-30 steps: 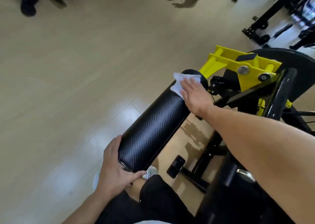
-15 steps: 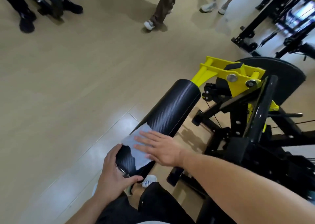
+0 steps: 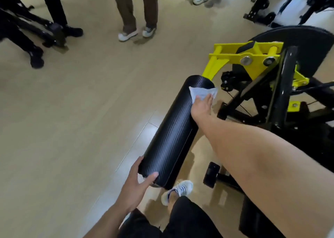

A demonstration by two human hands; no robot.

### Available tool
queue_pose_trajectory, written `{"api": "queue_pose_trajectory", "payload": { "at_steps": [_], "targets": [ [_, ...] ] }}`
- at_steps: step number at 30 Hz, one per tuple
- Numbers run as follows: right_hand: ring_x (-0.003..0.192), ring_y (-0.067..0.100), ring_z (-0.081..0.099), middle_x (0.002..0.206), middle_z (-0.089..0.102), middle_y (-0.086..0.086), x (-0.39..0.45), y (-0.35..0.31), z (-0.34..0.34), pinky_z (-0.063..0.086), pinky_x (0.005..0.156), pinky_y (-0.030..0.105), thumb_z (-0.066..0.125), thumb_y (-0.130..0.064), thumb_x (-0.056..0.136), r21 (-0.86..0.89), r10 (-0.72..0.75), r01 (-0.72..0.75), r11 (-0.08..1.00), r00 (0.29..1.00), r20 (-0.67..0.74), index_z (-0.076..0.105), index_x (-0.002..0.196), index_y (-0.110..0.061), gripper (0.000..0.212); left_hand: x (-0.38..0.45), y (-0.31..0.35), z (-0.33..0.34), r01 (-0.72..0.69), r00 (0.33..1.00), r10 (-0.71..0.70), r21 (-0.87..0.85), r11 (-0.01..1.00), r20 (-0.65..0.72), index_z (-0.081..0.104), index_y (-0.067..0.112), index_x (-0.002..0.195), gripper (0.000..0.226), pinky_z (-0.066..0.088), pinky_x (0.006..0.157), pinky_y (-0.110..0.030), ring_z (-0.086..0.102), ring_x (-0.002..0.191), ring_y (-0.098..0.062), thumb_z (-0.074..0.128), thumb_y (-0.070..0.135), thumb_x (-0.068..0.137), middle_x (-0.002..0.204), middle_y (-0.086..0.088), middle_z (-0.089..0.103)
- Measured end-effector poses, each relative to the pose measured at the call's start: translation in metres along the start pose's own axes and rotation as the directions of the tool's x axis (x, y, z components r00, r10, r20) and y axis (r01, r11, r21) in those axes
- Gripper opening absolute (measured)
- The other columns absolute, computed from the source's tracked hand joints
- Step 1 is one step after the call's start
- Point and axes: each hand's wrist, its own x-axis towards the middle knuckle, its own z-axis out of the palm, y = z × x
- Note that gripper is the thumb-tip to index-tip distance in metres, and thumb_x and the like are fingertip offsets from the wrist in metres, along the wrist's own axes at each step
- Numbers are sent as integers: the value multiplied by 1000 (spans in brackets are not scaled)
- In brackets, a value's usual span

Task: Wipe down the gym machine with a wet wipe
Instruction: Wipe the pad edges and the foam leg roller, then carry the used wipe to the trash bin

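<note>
We are in the middle of the wiping step: our right hand point(image 3: 202, 106) lies flat on the wipe point(image 3: 202, 92) with its fingers stretched out and close together, pressing the cloth against the far end of the black roller point(image 3: 178, 129), and the wipe's loose edge sticks out just past our fingertips toward the yellow bracket point(image 3: 240, 56). Our left hand point(image 3: 137, 181) braces the near end, thumb on the right flank and fingers curled round the left edge, spread wide enough to cup the end cap; whether the palm touches the cap we cannot tell. We judge the top of the roller is being covered in long strokes, so the next move probably calls for dragging the wipe back along the pad toward the left fingers, keeping the palm flat so the cloth does not bunch, and perhaps turning the roller to reach its underside. The roller's skin is a ribbed, carbon-look weave with a dull sheen, likely grippy enough to snag a thin wipe at the seam that runs along its right flank. Beyond our right fingers stands the black frame point(image 3: 282, 96) of the machine. Around us is a pale glossy floor point(image 3: 90, 102) that reflects light, with several bystanders' legs point(image 3: 135, 11) well beyond our fingertips and more equipment at the far right.
</note>
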Motion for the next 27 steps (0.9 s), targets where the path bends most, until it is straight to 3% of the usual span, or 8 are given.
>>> {"api": "queue_pose_trajectory", "payload": {
  "at_steps": [4, 8, 11, 14, 16, 18, 21, 27],
  "targets": [
    [156, 20, -8, 170, -8, 5, -116, 34, 38, -6, 123, 31, 25, -35, 110, 18, -57, 58, 998, 998, -37, 3, 162, -7, 62, -5, 5, -17, 28, 993, -25, -29, 999, 111, 26, 52, 150, 68, 30, 107, -29, 44, 133, -10, 55, 62, 90, 149, 20, 39],
    [154, 4, -7, 167, -6, -13, -232, 61, 76, 1, 126, 26, 29, -43, 109, 163, -89, 107, 981, 990, -110, 5, 163, -20, 63, -21, -25, -36, 128, 953, -128, 19, 992, 273, 13, 50, 156, 111, 29, 121, -44, 38, 145, -16, 57, 90, 63, 151, 20, 34],
    [151, -5, 5, 160, 13, -26, -286, 77, 101, 8, 121, 17, 42, -38, 109, 295, -108, 159, 942, 977, -182, 32, 157, -29, 50, -45, -46, -49, 161, 918, -186, 97, 982, 351, 18, 42, 158, 131, 32, 120, -47, 43, 140, -15, 59, 98, 47, 149, 22, 40],
    [140, -2, 40, 141, 53, -20, -329, 86, 106, 27, 111, 7, 53, -19, 105, 429, -64, 168, 887, 967, -247, 65, 135, -21, 32, -73, -68, -56, 169, 885, -229, 178, 969, 405, 24, 38, 157, 132, 39, 116, -46, 54, 130, -12, 63, 98, 45, 140, 16, 55],
    [111, 5, 64, 118, 72, -11, -353, 95, 99, 46, 92, 12, 53, -22, 105, 459, 27, 99, 883, 965, -261, 72, 124, -23, 27, -92, -75, -55, 165, 865, -257, 239, 957, 430, 26, 36, 157, 124, 41, 114, -44, 59, 124, -12, 67, 92, 53, 131, 17, 60],
    [90, 3, 67, 98, 74, -15, -375, 110, 90, 52, 79, 21, 55, -25, 104, 545, 131, 1, 839, 970, -204, 73, 114, -27, 21, -112, -71, -47, 136, 847, -243, 250, 959, 472, 27, 32, 157, 102, 44, 112, -41, 62, 119, -11, 69, 75, 74, 126, 15, 62],
    [92, 2, 70, 95, 75, -16, -410, 140, 83, 50, 78, 15, 67, -18, 97, 755, 267, -118, 645, 960, -79, 76, 98, -24, 11, -132, -66, -28, 98, 860, -194, 221, 970, 473, 34, 28, 152, 71, 46, 109, -40, 64, 115, -12, 65, 50, 92, 122, 9, 63],
    [81, 4, 71, 88, 77, -7, -504, 212, 54, 51, 73, 14, 83, -7, 83, 894, 367, -198, 402, 929, 41, 74, 98, -18, 20, -175, -68, 26, -74, 814, -140, 341, 937, 563, 66, 24, 117, 52, 57, 94, -39, 72, 99, -14, 71, 63, 82, 103, 3, 75]
  ]
}}
